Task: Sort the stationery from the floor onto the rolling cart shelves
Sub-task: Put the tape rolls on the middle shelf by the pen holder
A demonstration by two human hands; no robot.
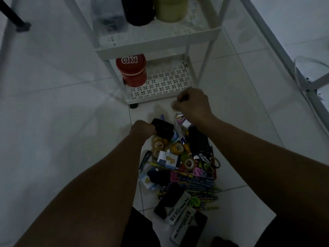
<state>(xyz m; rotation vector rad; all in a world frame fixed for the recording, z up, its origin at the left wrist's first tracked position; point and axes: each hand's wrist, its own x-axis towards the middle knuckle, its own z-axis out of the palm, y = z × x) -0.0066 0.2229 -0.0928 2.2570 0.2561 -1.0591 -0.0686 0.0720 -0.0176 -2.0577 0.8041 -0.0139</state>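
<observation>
Gripping a black object, left hand; right hand pinches a tape roll beside the cart's bottom-shelf rim.

I log a white rolling cart whose lower shelf has a dark pinwheel cut-out pattern. Red canister, white lettering on its lid. Upper shelf: black container, pale yellow container. Floor tiles white. In the pile: yellow-brown tape rolls, black-handled scissors, a pink item, white cases with black print, dark blue patterned pencils.
</observation>
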